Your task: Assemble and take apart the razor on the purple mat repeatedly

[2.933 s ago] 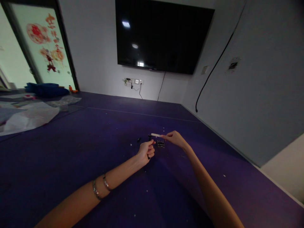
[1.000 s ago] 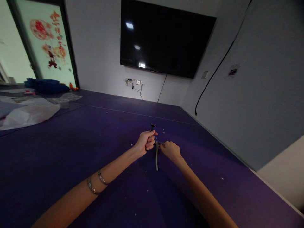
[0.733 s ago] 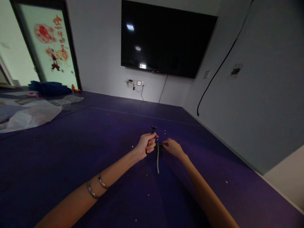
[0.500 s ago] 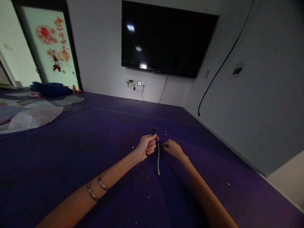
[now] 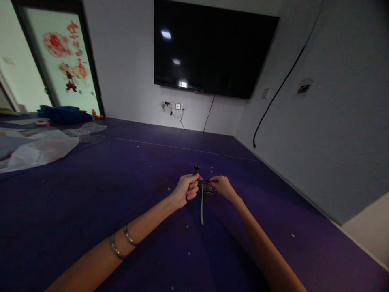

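My left hand (image 5: 187, 189) is wrapped round a slim black handle (image 5: 196, 168) with a wider, fork-like top that sticks up above the fist; I cannot make out its exact kind. To its right, my right hand (image 5: 223, 186) pinches a small dark piece (image 5: 208, 181) between thumb and fingertips. Just below those fingertips, a small clear and dark tray-like item (image 5: 208, 189) lies on the purple surface. Beside it, between the two hands, lies a short grey rod or tube (image 5: 202, 209), pointing toward me.
White specks dot the purple surface (image 5: 136, 211). Plastic bags (image 5: 48, 148) and a blue cloth bundle (image 5: 63, 114) lie at the far left. A television (image 5: 212, 48) hangs above wall sockets (image 5: 177, 106). A black cable (image 5: 281, 87) hangs along the right wall.
My right hand has lifted slightly, with a small dark piece now showing at its fingertips. More of the tray-like item below shows. My left hand has hardly moved.
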`<state>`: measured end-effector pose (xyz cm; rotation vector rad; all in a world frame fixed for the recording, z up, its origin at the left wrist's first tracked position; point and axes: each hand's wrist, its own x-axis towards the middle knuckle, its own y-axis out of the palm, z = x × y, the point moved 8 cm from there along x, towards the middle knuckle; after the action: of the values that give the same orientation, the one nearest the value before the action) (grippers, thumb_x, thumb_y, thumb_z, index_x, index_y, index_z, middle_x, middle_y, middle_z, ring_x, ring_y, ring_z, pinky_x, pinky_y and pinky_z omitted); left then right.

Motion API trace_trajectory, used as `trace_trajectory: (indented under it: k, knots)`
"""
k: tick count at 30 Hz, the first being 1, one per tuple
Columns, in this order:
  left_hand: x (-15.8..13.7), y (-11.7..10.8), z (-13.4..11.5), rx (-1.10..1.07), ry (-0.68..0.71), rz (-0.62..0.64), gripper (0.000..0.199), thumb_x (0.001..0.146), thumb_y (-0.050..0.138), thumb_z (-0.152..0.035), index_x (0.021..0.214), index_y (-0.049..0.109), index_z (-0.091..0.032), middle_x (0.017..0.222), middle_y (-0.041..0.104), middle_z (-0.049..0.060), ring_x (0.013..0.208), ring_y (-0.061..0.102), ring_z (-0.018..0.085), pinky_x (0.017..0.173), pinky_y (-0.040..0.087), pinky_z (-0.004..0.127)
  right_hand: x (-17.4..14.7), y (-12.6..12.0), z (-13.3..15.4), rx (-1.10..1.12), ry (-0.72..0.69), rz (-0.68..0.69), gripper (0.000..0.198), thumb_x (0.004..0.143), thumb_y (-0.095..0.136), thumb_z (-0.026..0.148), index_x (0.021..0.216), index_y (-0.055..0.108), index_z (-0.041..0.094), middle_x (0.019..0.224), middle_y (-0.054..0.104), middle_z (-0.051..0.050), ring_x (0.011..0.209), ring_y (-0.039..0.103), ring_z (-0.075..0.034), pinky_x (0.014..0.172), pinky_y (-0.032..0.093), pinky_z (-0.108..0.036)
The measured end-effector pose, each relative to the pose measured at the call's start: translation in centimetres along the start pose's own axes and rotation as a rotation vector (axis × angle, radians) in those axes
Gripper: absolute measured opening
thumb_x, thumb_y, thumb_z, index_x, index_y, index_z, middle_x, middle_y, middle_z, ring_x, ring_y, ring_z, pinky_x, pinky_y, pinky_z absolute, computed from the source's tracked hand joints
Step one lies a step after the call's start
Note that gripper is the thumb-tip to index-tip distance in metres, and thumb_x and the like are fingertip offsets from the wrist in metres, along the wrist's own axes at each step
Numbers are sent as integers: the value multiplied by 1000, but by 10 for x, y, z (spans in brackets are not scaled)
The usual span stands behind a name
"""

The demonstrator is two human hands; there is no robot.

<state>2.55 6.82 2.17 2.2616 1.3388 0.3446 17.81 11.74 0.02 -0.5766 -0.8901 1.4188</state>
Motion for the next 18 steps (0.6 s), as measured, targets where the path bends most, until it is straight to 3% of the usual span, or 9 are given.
trace_trajectory:
  k: [5,13,18]
  knots:
    - [2,-1,3,4,4,-10,14,81,51,-25,74,53,-14,42,26,-11,27,16,1,28,10,16,2,0,-6,250,93,16,33,70,46,7,93,69,9,73,68,-4,62,63,-13,58,54,-23]
    - [1,-4,6,23,4,-39,14,80,52,-27,73,53,-14,41,27,-11,27,16,2,28,10,16,0,-5,2,313,96,5,37,71,43,3,98,68,8,73,68,-4,65,64,-13,59,55,-23]
    - [3,-8,3,17,108,-68,25,81,48,-39,79,54,-14,43,31,-10,28,23,3,29,19,16,-1,-13,12,356,42,16,34,69,47,5,94,69,7,73,68,-5,61,63,-13,56,55,-24]
